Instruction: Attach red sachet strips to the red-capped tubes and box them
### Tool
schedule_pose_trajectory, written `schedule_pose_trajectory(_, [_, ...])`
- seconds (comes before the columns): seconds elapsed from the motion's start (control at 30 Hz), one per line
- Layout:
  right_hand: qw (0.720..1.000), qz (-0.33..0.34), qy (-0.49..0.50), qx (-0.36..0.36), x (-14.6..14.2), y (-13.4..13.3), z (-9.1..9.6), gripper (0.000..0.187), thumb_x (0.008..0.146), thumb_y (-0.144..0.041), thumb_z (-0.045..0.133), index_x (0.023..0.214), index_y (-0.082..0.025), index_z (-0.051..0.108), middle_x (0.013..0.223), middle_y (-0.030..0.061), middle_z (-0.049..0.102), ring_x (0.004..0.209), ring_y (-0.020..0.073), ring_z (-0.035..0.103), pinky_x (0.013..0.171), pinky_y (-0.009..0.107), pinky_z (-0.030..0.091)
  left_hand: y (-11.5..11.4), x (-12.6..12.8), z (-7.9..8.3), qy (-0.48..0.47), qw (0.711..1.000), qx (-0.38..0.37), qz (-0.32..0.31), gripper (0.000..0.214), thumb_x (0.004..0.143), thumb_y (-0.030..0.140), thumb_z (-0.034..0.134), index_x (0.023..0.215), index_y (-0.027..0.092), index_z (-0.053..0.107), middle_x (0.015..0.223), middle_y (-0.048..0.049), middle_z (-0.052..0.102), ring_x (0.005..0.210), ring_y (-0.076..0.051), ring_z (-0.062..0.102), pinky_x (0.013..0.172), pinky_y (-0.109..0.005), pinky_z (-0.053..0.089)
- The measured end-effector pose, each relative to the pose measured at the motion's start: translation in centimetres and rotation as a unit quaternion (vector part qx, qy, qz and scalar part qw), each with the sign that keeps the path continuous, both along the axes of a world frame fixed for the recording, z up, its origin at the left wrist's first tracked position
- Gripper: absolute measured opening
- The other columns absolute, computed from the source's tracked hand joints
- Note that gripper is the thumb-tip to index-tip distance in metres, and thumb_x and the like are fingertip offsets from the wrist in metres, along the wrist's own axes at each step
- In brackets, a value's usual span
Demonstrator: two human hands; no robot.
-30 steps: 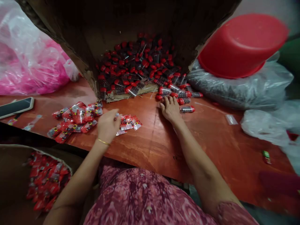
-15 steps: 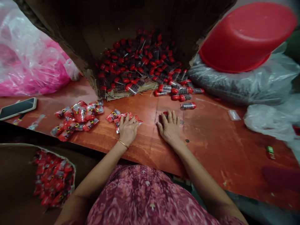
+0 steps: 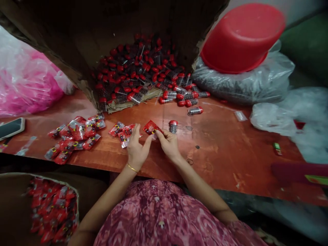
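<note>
My right hand (image 3: 168,145) pinches a small flat red printed packet (image 3: 151,127) by its lower right corner, just above the table. Beside that packet, my left hand (image 3: 137,150) has its fingers stretched out and its thumb apart, the thumb tip close to the packet's lower edge. Several flat red packets (image 3: 124,135) lie just left of and partly behind my left hand. Right behind my right hand is a clear vial (image 3: 173,127) with a red cap and dark contents; whether it stands or lies I cannot tell.
A tipped cardboard box (image 3: 87,92) holds many red-capped vials (image 3: 138,75), some spilling onto the table (image 3: 217,150). Filled red packets (image 3: 77,135) lie at left, more in a lower box (image 3: 53,208). A phone (image 3: 11,128), a red tub (image 3: 243,37) and plastic bags (image 3: 251,85) surround these.
My right hand has moved left and now pinches a red packet. The vial it covered shows on the table. My left hand has lifted off the flat packets and turned. The view has shifted right.
</note>
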State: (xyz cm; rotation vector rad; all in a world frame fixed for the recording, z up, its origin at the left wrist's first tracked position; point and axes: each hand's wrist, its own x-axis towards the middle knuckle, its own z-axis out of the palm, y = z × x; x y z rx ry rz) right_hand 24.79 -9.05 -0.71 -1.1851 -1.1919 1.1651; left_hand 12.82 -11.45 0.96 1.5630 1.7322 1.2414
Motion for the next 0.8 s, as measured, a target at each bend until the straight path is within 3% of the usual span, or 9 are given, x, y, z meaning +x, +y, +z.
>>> schedule_pose_trajectory(0.07, [0.999,-0.02,-0.025,0.007,0.4,-0.3,0.0,0.03,0.076,-0.043,0.053,0.063,-0.017,0.059,0.054,-0.0022,0.054,0.051,0.0098,0.046,0.051,0.022,0.039,-0.2,0.4,0.2,-0.167,0.976,-0.135,-0.022,0.043,0.071,0.052,0.061,0.093,0.015,0.068,0.1,-0.0124,0.069,0.097,-0.025,0.062,0.085,-0.038,0.048])
schedule_pose_trajectory(0.17, [0.995,-0.05,-0.083,0.037,0.6,-0.7,-0.2,0.037,0.079,-0.045,0.048,0.053,-0.019,0.048,0.047,-0.005,0.041,0.047,0.0079,0.037,0.044,0.02,0.031,-0.4,1.4,0.8,-0.372,0.889,-0.264,-0.035,0.046,0.058,0.058,0.069,0.073,0.014,0.065,0.074,-0.0053,0.066,0.07,-0.016,0.062,0.061,-0.026,0.05])
schedule_pose_trajectory(0.27, [0.986,-0.057,-0.136,0.079,0.4,-1.0,-0.5,0.039,0.084,-0.043,0.044,0.053,-0.019,0.045,0.048,-0.0048,0.04,0.047,0.0081,0.037,0.046,0.021,0.031,-0.4,2.2,1.4,-0.464,0.845,-0.266,0.002,0.043,0.047,0.048,0.08,0.068,0.015,0.063,0.071,-0.0009,0.064,0.065,-0.01,0.058,0.058,-0.021,0.047])
schedule_pose_trajectory(0.37, [0.978,-0.029,-0.174,0.109,0.5,-1.0,-0.6,0.035,0.086,-0.042,0.042,0.062,-0.019,0.053,0.055,-0.0022,0.05,0.052,0.0097,0.044,0.051,0.022,0.035,0.0,2.4,1.6,-0.487,0.831,-0.27,0.013,0.042,0.045,0.043,0.082,0.07,0.015,0.064,0.071,-0.0001,0.065,0.065,-0.01,0.058,0.06,-0.022,0.047])
schedule_pose_trajectory(0.5, [0.964,-0.017,-0.252,0.086,2.1,-0.2,-0.2,0.045,0.091,-0.047,0.028,0.068,-0.019,0.055,0.059,0.0004,0.054,0.056,0.0124,0.05,0.055,0.024,0.038,0.9,1.7,1.6,-0.505,0.816,-0.278,0.034,0.039,0.043,0.039,0.084,0.065,0.015,0.063,0.066,0.0001,0.066,0.061,-0.01,0.058,0.06,-0.023,0.047])
schedule_pose_trajectory(0.57, [0.934,-0.069,-0.345,0.058,3.4,0.5,0.1,0.048,0.091,-0.049,0.025,0.082,-0.016,0.058,0.073,0.0055,0.061,0.069,0.0164,0.056,0.063,0.027,0.041,1.3,1.3,1.6,-0.517,0.807,-0.281,0.045,0.037,0.044,0.036,0.084,0.063,0.014,0.061,0.064,0.0001,0.066,0.059,-0.01,0.059,0.059,-0.023,0.047])
schedule_pose_trajectory(0.67, [0.845,-0.131,-0.518,-0.001,5.0,1.6,0.1,0.053,0.083,-0.057,0.042,0.103,-0.01,0.056,0.094,0.0161,0.062,0.086,0.0255,0.056,0.07,0.033,0.04,1.6,0.9,1.9,-0.533,0.797,-0.279,0.05,0.036,0.044,0.034,0.084,0.064,0.015,0.061,0.063,0.0005,0.066,0.059,-0.01,0.06,0.059,-0.022,0.047])
schedule_pose_trajectory(0.73, [0.797,-0.1,-0.595,-0.008,5.5,1.9,-0.2,0.052,0.079,-0.052,0.052,0.108,-0.009,0.054,0.098,0.0195,0.061,0.087,0.0281,0.055,0.07,0.035,0.039,1.6,1.0,2.0,-0.541,0.792,-0.28,0.047,0.037,0.044,0.034,0.084,0.066,0.015,0.062,0.064,0.0006,0.067,0.059,-0.01,0.061,0.059,-0.021,0.046])
schedule_pose_trajectory(0.8, [0.786,-0.047,-0.616,0.025,5.7,1.8,-0.6,0.038,0.082,-0.036,0.051,0.108,-0.009,0.056,0.098,0.0192,0.062,0.086,0.0271,0.055,0.072,0.035,0.039,1.6,1.1,2.1,-0.544,0.789,-0.283,0.046,0.037,0.046,0.035,0.084,0.068,0.015,0.062,0.065,0.0005,0.067,0.059,-0.01,0.061,0.058,-0.021,0.046])
